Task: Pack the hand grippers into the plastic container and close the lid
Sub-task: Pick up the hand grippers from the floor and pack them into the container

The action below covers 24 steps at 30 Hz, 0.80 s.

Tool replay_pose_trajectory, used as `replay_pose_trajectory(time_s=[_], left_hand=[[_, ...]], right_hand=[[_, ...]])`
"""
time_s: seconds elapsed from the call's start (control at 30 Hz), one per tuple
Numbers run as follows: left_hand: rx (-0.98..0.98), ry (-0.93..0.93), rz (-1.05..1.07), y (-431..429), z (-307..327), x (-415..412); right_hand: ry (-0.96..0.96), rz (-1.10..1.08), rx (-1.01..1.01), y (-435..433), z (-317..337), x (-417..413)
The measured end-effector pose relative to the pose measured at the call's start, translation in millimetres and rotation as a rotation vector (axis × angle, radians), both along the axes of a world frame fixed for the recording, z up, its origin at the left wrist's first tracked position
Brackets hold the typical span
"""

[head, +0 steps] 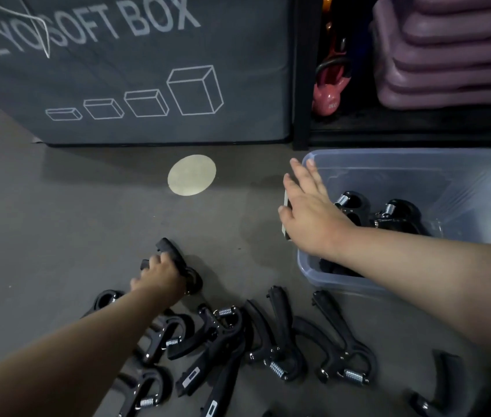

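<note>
Left hand clenches a gripper (axis 11-to-5); bin at its 2 o'clock, under the open-fingered right hand.

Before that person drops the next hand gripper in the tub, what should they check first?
1. Hold on the hand gripper: ok; the left hand curls round one on the floor.
2. Top of the plastic container open: ok; nothing covers it.
3. Room inside: ok; only a few packed grippers show.
4. Path clear: not ok; the right hand is spread open at the container's left rim.
5. Is the lid within reach: cannot tell; none in view.
</note>
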<state>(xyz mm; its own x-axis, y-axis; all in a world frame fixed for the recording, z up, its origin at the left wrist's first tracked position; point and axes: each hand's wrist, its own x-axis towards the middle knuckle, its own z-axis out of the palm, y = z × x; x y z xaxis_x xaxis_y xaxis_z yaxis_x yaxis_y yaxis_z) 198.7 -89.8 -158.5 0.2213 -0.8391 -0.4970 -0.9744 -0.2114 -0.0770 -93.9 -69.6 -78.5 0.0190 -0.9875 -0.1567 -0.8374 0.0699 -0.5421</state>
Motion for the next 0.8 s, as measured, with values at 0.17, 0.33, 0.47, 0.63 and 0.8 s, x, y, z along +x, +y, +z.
replay_pose_trajectory(time_s=[0.17, 0.33, 0.47, 0.63, 0.8], left_hand=[[0.008, 0.042, -0.266, 7.7, -13.6, 26.3], [0.068, 0.126, -0.367, 8.4, -13.5, 33.2], [0.013, 0.066, -0.527, 7.2, -15.4, 35.2], [-0.192, -0.058, -0.595, 1.9, -12.3, 10.3], [-0.262, 0.144, -0.143, -8.9, 10.4, -39.5]], right_hand=[[-0.016, 0.004, -0.016, 0.1, -1.3, -0.4], [-0.038, 0.0, -0.016, 0.8, -1.9, -1.2], [-0.039, 0.005, -0.015, 0.9, -1.4, -1.2], [-0.038, 0.008, -0.009, 1.3, -0.3, -1.4], [-0.022, 0.021, 0.02, 0.4, 0.7, -3.1]])
